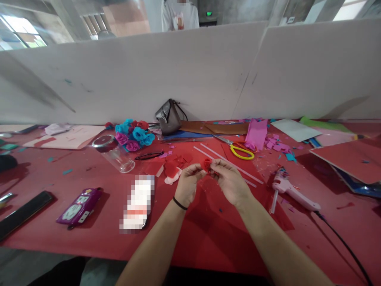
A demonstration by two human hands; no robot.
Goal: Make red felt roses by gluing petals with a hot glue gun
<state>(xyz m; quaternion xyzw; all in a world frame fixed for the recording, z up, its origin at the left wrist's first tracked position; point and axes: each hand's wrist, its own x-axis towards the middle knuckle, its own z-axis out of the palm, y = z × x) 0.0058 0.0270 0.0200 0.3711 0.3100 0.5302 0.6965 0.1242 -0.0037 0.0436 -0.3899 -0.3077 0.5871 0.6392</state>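
Note:
Between my two hands is a small red paper flower (206,163), with curled petals at its top. My left hand (190,178) pinches its left side, and a dark band circles that wrist. On the flower's right side, the fingers of my right hand (230,180) are closed on it. Loose red paper petals (172,167) lie just left of my left hand. Behind my right hand are clear glue sticks (250,174) and scissors with yellow handles (241,152). A pink glue gun (293,192) rests to the right, its cord running to the front edge.
Blue, red and purple paper flowers (135,135) lie at the back left by a glass bottle (120,157). A phone (138,202) and a purple case (79,207) lie in front. A dark handbag (169,117) leans near the white partition (143,75); a person (180,16) stands beyond.

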